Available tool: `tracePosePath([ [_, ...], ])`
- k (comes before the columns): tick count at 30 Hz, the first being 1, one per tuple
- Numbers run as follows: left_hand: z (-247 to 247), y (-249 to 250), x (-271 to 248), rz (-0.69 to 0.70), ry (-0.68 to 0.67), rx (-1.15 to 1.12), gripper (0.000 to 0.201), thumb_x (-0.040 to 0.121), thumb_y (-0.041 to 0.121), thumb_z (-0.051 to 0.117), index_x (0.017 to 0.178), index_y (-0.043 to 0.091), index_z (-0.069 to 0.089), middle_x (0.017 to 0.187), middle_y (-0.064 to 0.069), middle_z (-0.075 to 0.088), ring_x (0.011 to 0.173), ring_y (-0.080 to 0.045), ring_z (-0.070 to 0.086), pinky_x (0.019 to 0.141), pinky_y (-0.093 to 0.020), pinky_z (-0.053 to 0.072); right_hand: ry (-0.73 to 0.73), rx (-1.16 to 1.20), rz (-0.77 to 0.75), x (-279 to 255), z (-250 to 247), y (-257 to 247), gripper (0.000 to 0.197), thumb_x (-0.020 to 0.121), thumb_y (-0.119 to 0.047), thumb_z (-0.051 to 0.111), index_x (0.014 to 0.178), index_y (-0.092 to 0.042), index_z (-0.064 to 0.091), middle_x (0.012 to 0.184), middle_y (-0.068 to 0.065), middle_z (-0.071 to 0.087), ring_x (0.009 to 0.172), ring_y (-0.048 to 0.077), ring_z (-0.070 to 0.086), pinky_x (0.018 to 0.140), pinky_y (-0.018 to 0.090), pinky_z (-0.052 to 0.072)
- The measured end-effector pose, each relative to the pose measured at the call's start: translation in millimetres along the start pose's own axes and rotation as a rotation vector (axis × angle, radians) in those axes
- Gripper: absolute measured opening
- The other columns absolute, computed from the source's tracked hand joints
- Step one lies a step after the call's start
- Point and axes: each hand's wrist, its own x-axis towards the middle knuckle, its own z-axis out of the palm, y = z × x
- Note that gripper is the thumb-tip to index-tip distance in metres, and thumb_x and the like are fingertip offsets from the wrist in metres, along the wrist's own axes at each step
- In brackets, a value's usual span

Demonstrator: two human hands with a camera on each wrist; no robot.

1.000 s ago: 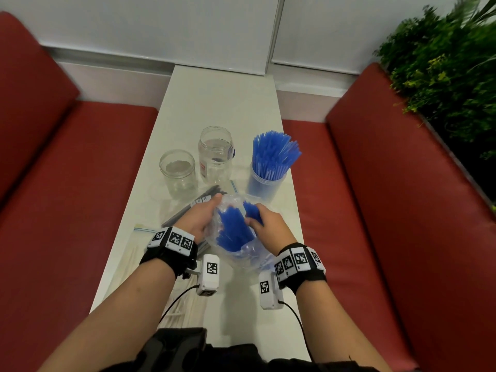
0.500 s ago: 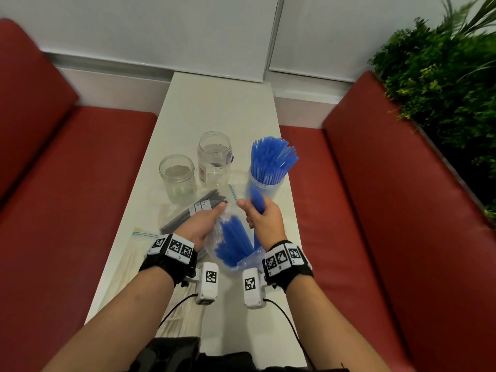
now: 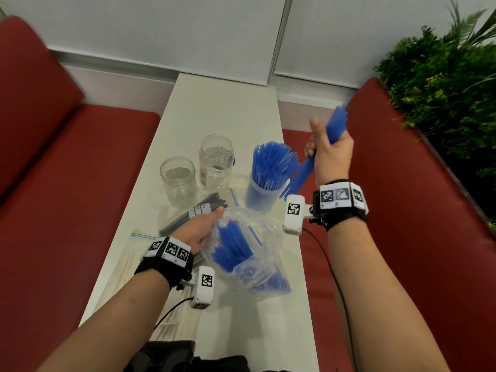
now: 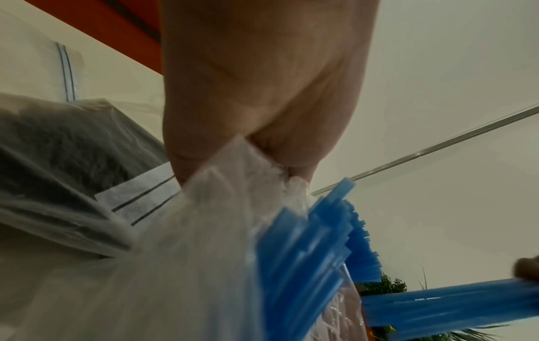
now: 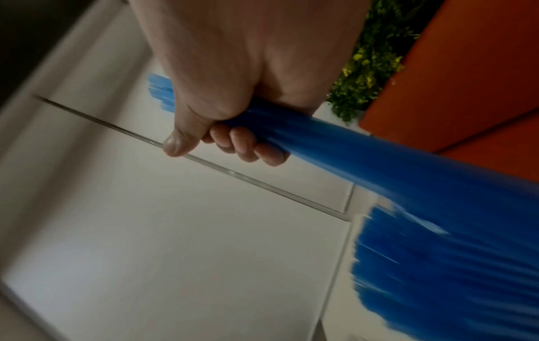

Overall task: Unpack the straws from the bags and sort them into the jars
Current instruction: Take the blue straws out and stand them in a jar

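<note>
Right hand (image 3: pixel 331 154) fisted round a bundle of blue straws (image 3: pixel 322 154), raised just right of the blue-filled jar (image 3: pixel 264 194); long axis slanted, lower ends aimed down-left toward that jar's mouth, upper ends up and away. Left hand (image 3: pixel 197 230) pinching the rim of the clear bag (image 3: pixel 241 251) just in front of the jar, more blue straws inside. Judged under halfway: two glass jars (image 3: pixel 178 181) left of it bare, black-straw bag (image 3: pixel 193 217) and white-straw bag (image 3: pixel 126 267) unopened.

Blue straws (image 3: pixel 326 146) bunched mid-air, more in clear bag (image 3: pixel 252 237), jar (image 3: pixel 261 194) full
</note>
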Motion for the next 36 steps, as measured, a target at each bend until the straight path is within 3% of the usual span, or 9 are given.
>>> tracePosePath([
  [6,-3.7,3.6,3.0,-0.007,0.053,-0.044,0.046,0.099,0.046,0.060,0.126,0.009,0.066,0.117,-0.016,0.074,0.114,-0.035,0.068,0.109,-0.051,0.048,0.019,-0.034,0.050,7.3,16.6,46.5,0.033,0.088,-0.042,0.075,0.081,-0.018,0.053,0.054,-0.002,0.048,0.050,0.014,0.042,0.053,0.029,0.042],
  [13,-5.2,9.7,2.5,-0.018,0.065,-0.001,0.048,0.102,0.047,0.054,0.122,0.006,0.068,0.113,-0.016,0.075,0.111,-0.035,0.070,0.108,-0.051,0.048,0.077,0.052,-0.015,43.8,30.9,38.8,0.033,0.085,-0.043,0.079,0.074,-0.027,0.053,0.056,-0.002,0.046,0.051,0.015,0.040,0.053,0.032,0.040],
  [16,-6.4,9.8,3.5,-0.010,0.049,-0.021,0.046,0.103,0.045,0.052,0.120,0.005,0.069,0.111,-0.016,0.076,0.109,-0.034,0.071,0.107,-0.050,0.048,0.088,0.012,0.020,39.3,35.2,60.2,0.035,0.085,-0.042,0.079,0.076,-0.022,0.051,0.057,0.004,0.044,0.052,0.017,0.038,0.052,0.029,0.039],
  [22,-7.2,9.3,10.4,-0.002,0.085,-0.047,0.046,0.102,0.043,0.055,0.124,0.005,0.067,0.111,-0.015,0.076,0.108,-0.031,0.071,0.106,-0.048,0.050,0.123,-0.083,0.138,10.9,34.7,112.9,0.023,0.086,-0.028,0.079,0.073,-0.023,0.062,0.064,-0.003,0.063,0.061,0.009,0.057,0.063,0.018,0.050],
  [25,-7.0,9.2,11.3,0.000,0.089,-0.042,0.047,0.102,0.044,0.054,0.122,0.004,0.068,0.108,-0.013,0.077,0.105,-0.029,0.073,0.103,-0.046,0.052,0.042,-0.148,0.147,13.1,35.5,114.3,0.020,0.087,-0.024,0.079,0.075,-0.020,0.063,0.073,0.001,0.067,0.069,0.010,0.061,0.070,0.023,0.053],
  [28,-5.2,10.5,12.0,-0.018,0.065,-0.045,0.047,0.103,0.044,0.053,0.121,0.003,0.068,0.111,-0.016,0.076,0.108,-0.033,0.071,0.107,-0.049,0.049,-0.010,-0.233,0.004,24.1,36.7,98.5,0.020,0.085,-0.016,0.077,0.083,-0.023,0.059,0.079,-0.003,0.064,0.075,0.011,0.058,0.077,0.029,0.053],
  [33,-3.6,12.6,13.6,-0.026,0.045,-0.085,0.046,0.103,0.042,0.054,0.124,0.003,0.066,0.117,-0.019,0.073,0.115,-0.037,0.068,0.111,-0.051,0.045,-0.050,-0.463,-0.260,49.3,37.1,78.4,0.020,0.092,-0.017,0.066,0.109,-0.027,0.064,0.102,-0.008,0.070,0.103,0.009,0.065,0.100,0.031,0.049],
  [35,-2.8,13.0,14.4,-0.027,0.042,-0.082,0.046,0.103,0.042,0.054,0.124,0.003,0.066,0.117,-0.019,0.073,0.115,-0.037,0.068,0.111,-0.052,0.045,-0.190,-0.750,-0.290,49.3,40.3,88.2,0.027,0.102,-0.028,0.051,0.125,-0.021,0.063,0.128,-0.001,0.065,0.131,0.022,0.053,0.118,0.043,0.032],
  [36,-2.1,13.2,14.7,-0.028,0.039,-0.076,0.046,0.103,0.042,0.054,0.124,0.003,0.067,0.117,-0.019,0.073,0.115,-0.037,0.068,0.111,-0.052,0.045,-0.302,-0.930,-0.214,43.9,42.2,95.8,0.037,0.107,-0.035,0.041,0.138,-0.020,0.055,0.145,0.002,0.054,0.145,0.027,0.037,0.124,0.049,0.018],
])
